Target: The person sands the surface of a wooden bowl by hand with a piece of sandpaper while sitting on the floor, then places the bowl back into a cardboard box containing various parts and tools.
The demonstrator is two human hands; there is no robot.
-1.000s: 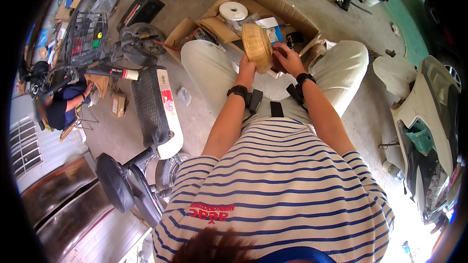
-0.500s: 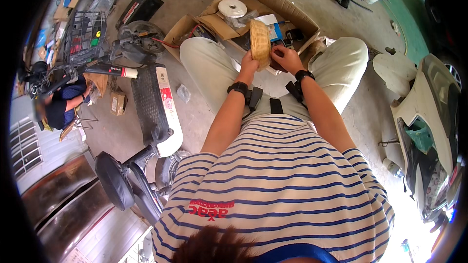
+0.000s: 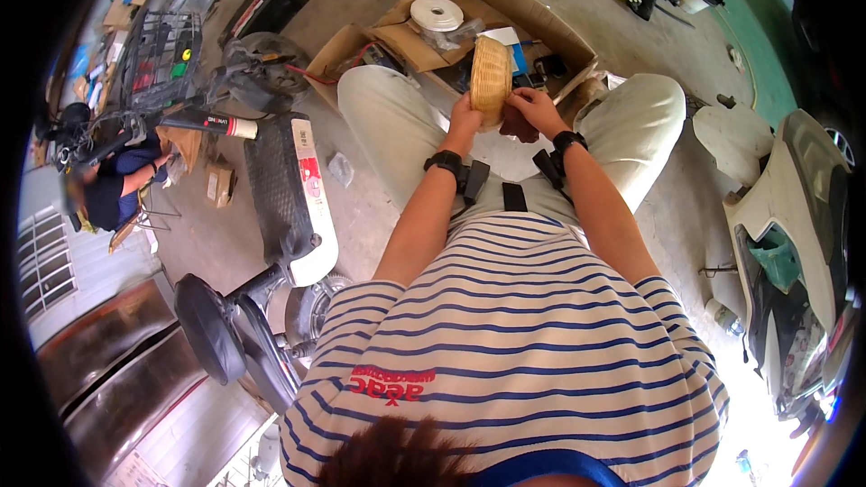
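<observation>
A woven yellow basket (image 3: 490, 79) is tipped on its side above my lap, its outer wall turned to the left. My left hand (image 3: 465, 120) grips its near edge, the fingers wrapped round it. On the other side, my right hand (image 3: 534, 112) pinches a dark brownish-red cloth (image 3: 518, 125) close to the basket's rim; part of the cloth hangs below the fingers. The basket's inside is turned away from view. Black straps with small devices circle both my wrists.
Beyond my knees lies an open cardboard box (image 3: 532, 13) holding a white roll (image 3: 437, 13) and small items. An electric scooter (image 3: 302, 189) stands at left, a white scooter body (image 3: 794, 216) at right. Another person (image 3: 113, 194) sits far left beside a small carton (image 3: 219, 183).
The basket has shifted slightly right and shows more of its outer wall. More of the dark cloth now shows below my right hand. My left hand keeps its hold.
</observation>
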